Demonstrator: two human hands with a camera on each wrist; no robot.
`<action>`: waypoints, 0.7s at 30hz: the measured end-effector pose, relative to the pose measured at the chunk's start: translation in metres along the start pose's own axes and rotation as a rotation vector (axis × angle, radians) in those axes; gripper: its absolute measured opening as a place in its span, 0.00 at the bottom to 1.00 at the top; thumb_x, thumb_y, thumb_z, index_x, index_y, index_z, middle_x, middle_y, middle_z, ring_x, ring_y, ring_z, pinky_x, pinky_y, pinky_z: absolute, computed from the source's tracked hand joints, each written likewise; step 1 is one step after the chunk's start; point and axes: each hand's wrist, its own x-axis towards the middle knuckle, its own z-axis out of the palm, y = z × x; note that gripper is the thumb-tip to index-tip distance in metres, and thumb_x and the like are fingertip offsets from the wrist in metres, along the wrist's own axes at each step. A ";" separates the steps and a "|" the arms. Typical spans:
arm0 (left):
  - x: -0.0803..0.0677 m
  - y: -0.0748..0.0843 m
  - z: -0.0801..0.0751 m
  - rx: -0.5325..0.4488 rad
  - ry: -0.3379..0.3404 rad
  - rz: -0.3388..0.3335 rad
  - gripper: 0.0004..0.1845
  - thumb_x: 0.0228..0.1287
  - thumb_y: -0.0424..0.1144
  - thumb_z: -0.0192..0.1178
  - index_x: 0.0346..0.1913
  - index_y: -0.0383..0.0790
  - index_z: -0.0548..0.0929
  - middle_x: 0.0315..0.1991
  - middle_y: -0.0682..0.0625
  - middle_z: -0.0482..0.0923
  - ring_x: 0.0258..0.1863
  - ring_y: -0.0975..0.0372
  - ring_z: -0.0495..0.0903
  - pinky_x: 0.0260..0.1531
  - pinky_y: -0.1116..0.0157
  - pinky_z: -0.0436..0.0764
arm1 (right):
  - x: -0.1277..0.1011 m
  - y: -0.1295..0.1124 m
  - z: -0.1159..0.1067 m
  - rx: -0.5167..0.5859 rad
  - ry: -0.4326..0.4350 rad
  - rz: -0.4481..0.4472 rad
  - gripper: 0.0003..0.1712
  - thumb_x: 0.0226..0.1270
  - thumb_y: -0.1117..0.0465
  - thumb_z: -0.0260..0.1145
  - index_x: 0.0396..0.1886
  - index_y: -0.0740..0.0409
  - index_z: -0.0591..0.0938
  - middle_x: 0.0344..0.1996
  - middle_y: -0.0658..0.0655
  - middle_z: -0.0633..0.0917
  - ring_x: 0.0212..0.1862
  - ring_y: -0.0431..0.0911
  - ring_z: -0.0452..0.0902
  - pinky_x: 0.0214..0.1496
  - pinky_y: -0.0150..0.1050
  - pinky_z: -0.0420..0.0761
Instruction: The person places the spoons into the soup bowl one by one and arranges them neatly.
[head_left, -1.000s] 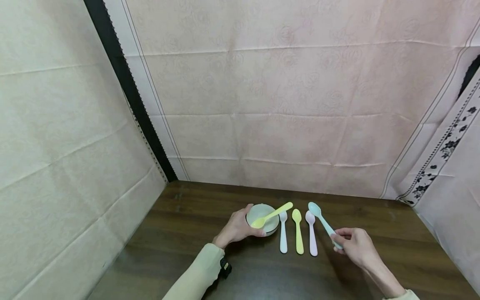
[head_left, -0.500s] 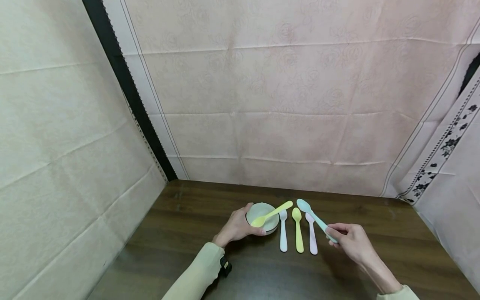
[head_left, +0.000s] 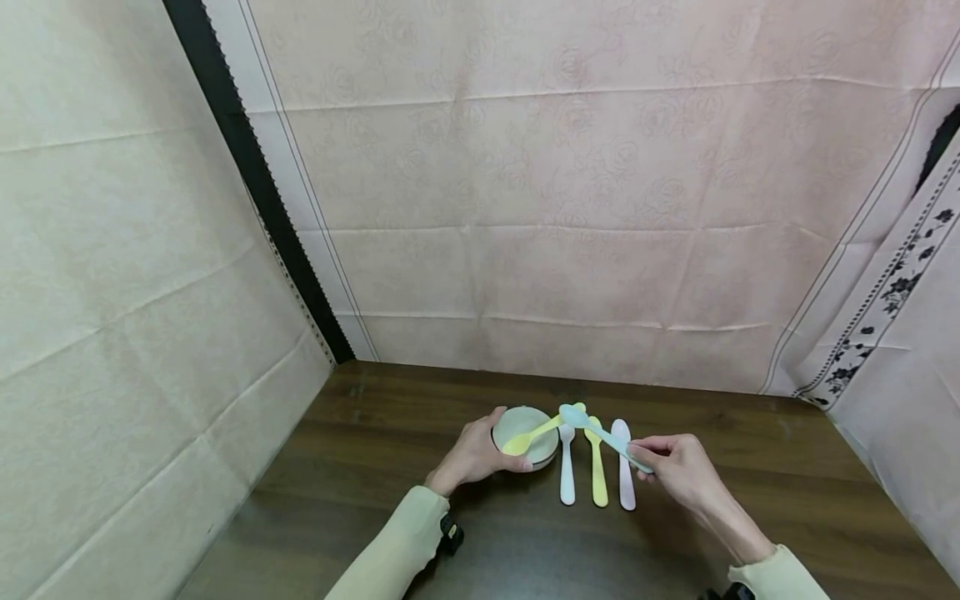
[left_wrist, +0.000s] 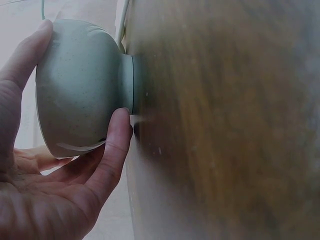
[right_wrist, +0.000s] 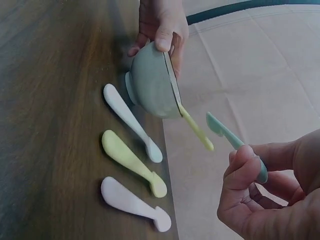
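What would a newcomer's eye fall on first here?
Probably the blue spoon, held off the table in the right hand. Next, the pale green bowl gripped by the left hand, a yellow spoon poking out over its rim. Then three spoons side by side on the table, right of the bowl.

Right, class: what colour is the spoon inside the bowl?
Pale yellow; that spoon shows best in the head view.

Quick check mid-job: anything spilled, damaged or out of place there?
Nothing stands out. The left hand grips the bowl, a yellow spoon rests in it with its handle past the rim, three spoons lie in a tidy row, and the right hand holds a blue spoon. No spill or damage shows.
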 end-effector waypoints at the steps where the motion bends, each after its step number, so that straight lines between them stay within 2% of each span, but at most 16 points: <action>1: 0.000 0.000 0.000 0.002 0.000 0.000 0.64 0.52 0.58 0.86 0.86 0.38 0.62 0.79 0.35 0.72 0.74 0.46 0.76 0.74 0.43 0.76 | 0.002 -0.001 0.002 -0.002 0.001 -0.001 0.16 0.80 0.66 0.67 0.55 0.77 0.88 0.29 0.51 0.88 0.28 0.39 0.81 0.30 0.31 0.78; 4: 0.000 0.000 0.001 0.010 -0.001 0.001 0.64 0.52 0.58 0.86 0.86 0.38 0.62 0.79 0.35 0.72 0.74 0.46 0.76 0.74 0.43 0.76 | 0.007 -0.005 0.006 -0.007 0.006 0.002 0.16 0.78 0.65 0.69 0.54 0.76 0.89 0.28 0.51 0.88 0.28 0.41 0.81 0.30 0.31 0.77; 11: 0.000 0.001 0.000 0.030 0.001 0.059 0.63 0.52 0.57 0.86 0.85 0.34 0.63 0.74 0.38 0.79 0.68 0.48 0.80 0.69 0.45 0.79 | 0.016 -0.008 0.016 0.015 -0.028 -0.005 0.16 0.77 0.66 0.71 0.53 0.76 0.89 0.28 0.51 0.90 0.27 0.39 0.81 0.32 0.31 0.81; 15: 0.000 0.001 0.000 0.033 0.000 0.054 0.62 0.53 0.57 0.86 0.85 0.36 0.64 0.73 0.40 0.79 0.67 0.49 0.80 0.69 0.45 0.79 | 0.022 -0.009 0.021 0.049 -0.059 -0.010 0.15 0.77 0.66 0.71 0.53 0.76 0.89 0.26 0.50 0.89 0.27 0.38 0.81 0.32 0.31 0.82; 21: 0.001 0.000 -0.001 0.027 0.002 0.052 0.63 0.52 0.56 0.86 0.85 0.34 0.63 0.74 0.38 0.78 0.68 0.48 0.80 0.70 0.44 0.79 | 0.029 -0.010 0.029 0.021 -0.066 0.000 0.13 0.76 0.64 0.73 0.50 0.73 0.91 0.27 0.51 0.88 0.28 0.39 0.80 0.32 0.32 0.81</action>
